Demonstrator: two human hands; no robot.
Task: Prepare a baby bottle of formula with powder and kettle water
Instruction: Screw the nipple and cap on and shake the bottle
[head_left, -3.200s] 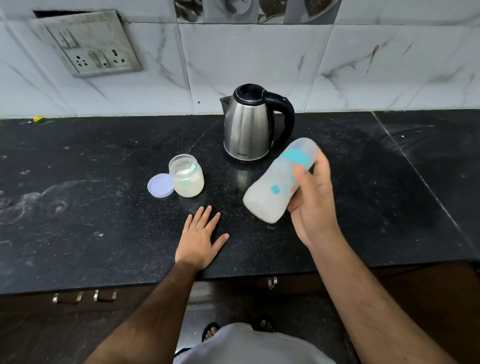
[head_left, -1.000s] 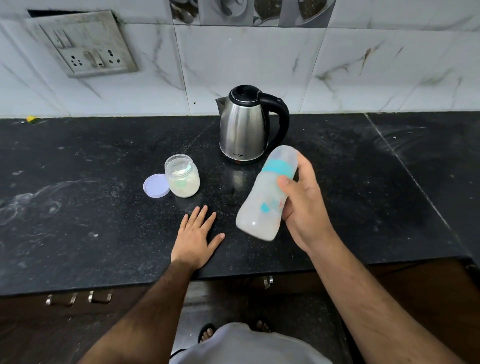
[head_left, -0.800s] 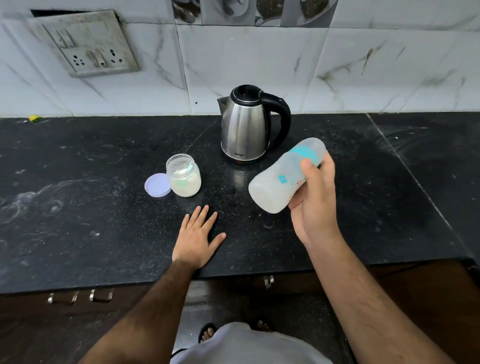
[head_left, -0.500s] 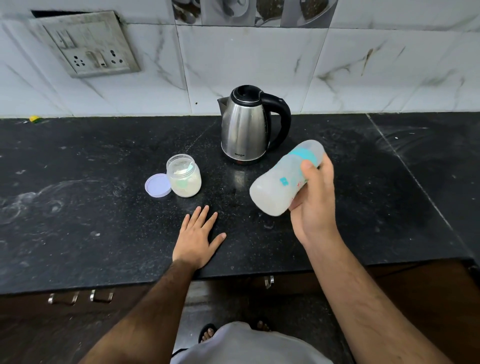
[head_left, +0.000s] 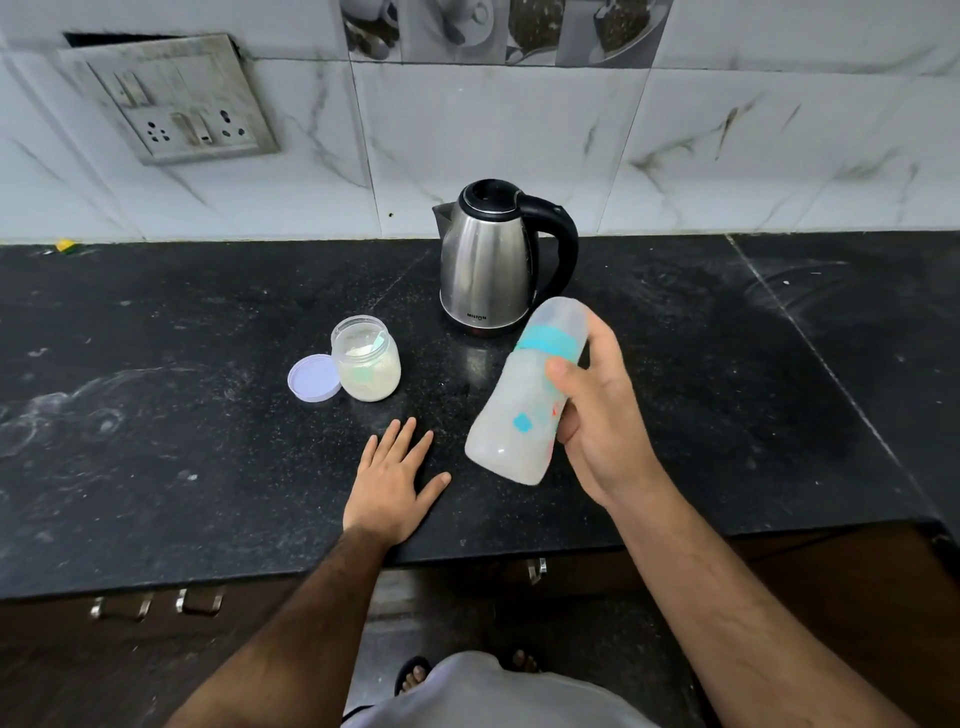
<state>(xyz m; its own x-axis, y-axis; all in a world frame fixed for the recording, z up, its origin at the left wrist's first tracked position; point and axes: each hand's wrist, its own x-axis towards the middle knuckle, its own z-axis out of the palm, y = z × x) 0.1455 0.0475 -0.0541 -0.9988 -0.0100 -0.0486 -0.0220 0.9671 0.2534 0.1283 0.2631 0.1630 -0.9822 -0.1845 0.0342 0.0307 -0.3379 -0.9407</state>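
Bottle first: your right hand (head_left: 597, 415) holds a baby bottle (head_left: 524, 400) in the air above the black stone counter (head_left: 156, 441), tilted so its capped top leans away from you toward the kettle and its base points back toward the counter's front edge. The bottle is frosted and cloudy, with a teal collar under a clear cap and small teal and red marks on its side. Your thumb lies across the bottle's side facing you and your fingers curl round behind it, so the far side is hidden. Whether the bottle touches the counter cannot be told, though it appears lifted.

Your left hand (head_left: 397, 483) rests flat on the counter near the front edge, fingers straight and slightly spread, gripping nothing, just to the left of the bottle's base.

Behind the bottle stands a stainless steel electric kettle (head_left: 488, 265) with a black lid and handle, upright near the tiled wall. To its left sits an open clear jar (head_left: 366, 358) holding pale powder, with a pale scoop inside. The jar's lilac lid (head_left: 313, 378) lies flat on the counter, touching the jar's left side. A socket panel (head_left: 171, 98) is mounted on the wall at upper left.
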